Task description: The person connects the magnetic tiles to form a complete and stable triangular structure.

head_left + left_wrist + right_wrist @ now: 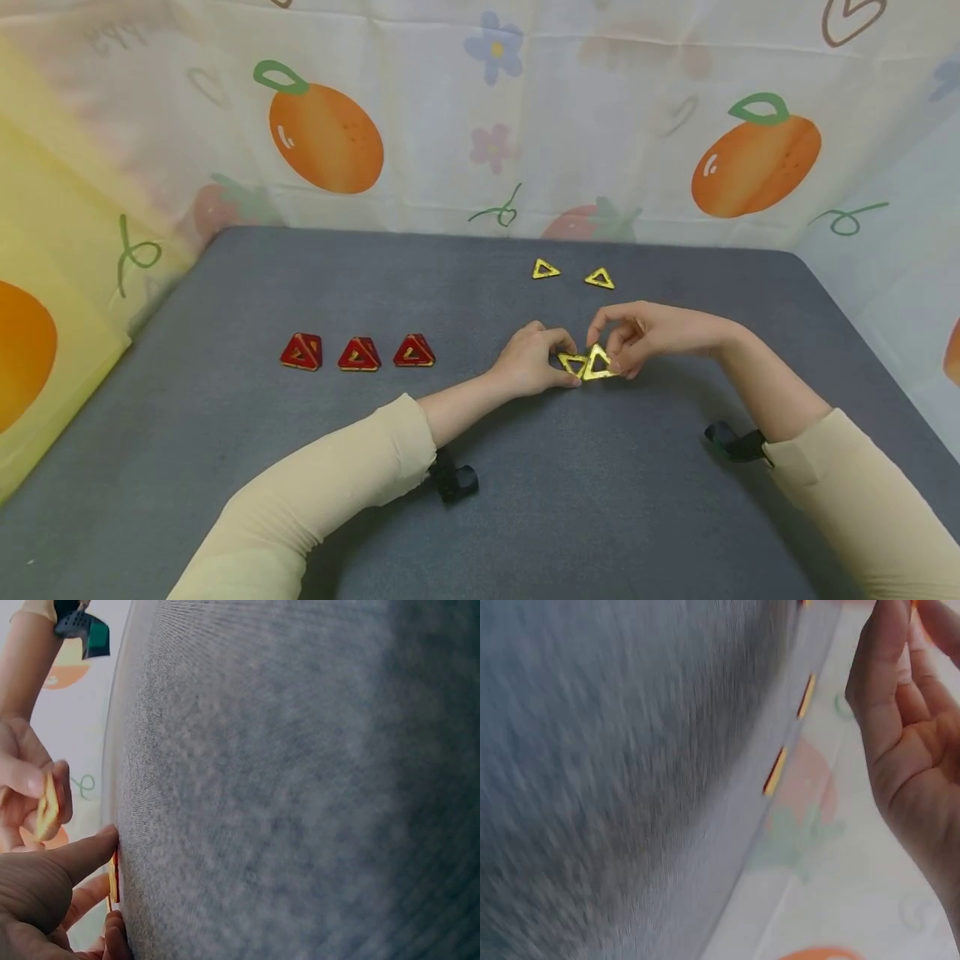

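My left hand [531, 362] rests low on the table and grips a flat yellow triangle tile [572, 357] between its thumb and fingers. In the left wrist view this tile [114, 877] shows edge-on against the table, with a reddish side. Just to its right, my right hand [641, 336] pinches a second yellow triangle tile [601, 375], tilted up. The two tiles look close together in the head view; whether they touch I cannot tell. The left wrist view shows the second tile [49, 810] raised between the right thumb and fingers.
Two more yellow triangle tiles, one left [544, 275] and one right [600, 284], lie flat near the table's back edge. To the left stand three small red pyramids [302, 352] in a row. A fruit-printed cloth [435, 108] hangs behind the grey table [525, 517].
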`<state>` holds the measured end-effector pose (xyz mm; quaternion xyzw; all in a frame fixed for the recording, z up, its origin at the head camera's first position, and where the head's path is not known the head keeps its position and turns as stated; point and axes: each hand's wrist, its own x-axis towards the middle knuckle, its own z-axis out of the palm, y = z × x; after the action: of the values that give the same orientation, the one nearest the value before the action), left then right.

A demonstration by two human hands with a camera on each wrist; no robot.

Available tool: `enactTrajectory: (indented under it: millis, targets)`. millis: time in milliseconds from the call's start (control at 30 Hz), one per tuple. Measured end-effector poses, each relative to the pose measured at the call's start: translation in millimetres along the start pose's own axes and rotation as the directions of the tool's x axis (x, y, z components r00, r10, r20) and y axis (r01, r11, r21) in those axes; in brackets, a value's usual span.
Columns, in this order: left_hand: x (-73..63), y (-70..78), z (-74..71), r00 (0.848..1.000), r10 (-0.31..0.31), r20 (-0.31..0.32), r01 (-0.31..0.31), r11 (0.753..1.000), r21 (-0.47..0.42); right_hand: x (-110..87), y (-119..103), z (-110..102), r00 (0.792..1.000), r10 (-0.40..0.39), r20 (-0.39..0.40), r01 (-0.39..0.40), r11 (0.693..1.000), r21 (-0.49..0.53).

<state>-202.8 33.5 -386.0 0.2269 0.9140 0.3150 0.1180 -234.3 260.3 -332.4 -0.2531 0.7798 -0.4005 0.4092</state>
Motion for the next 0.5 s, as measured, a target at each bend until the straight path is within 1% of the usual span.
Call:
enactTrajectory:
  millis: [100, 200, 367, 500]
  targets:
    - [0.3, -0.6, -0.6, 1.000, 0.016, -0.010, -0.016, 1.000, 0.003, 2.5, -5.7, 16.6, 0.998, -0.030, 0.049, 0.029, 0.999, 0.020]
    - [1.0, -1.2, -0.6, 0.999, 0.027, -0.019, -0.027, 1.000, 0.012, 5.5, -10.0, 34.1, 0.994, -0.065, 0.087, 0.063, 0.998, 0.016]
    - [0.9, -1.5, -1.3, 0.999, 0.026, -0.021, -0.026, 1.000, -0.002, 10.9, -14.1, 59.8, 0.990, -0.093, 0.110, 0.096, 0.995, -0.024]
    - [-0.2, -1.2, -2.0, 1.000, 0.018, -0.013, -0.018, 1.000, -0.014, 15.2, -14.6, 74.4, 0.988, -0.097, 0.123, 0.100, 0.995, -0.021]
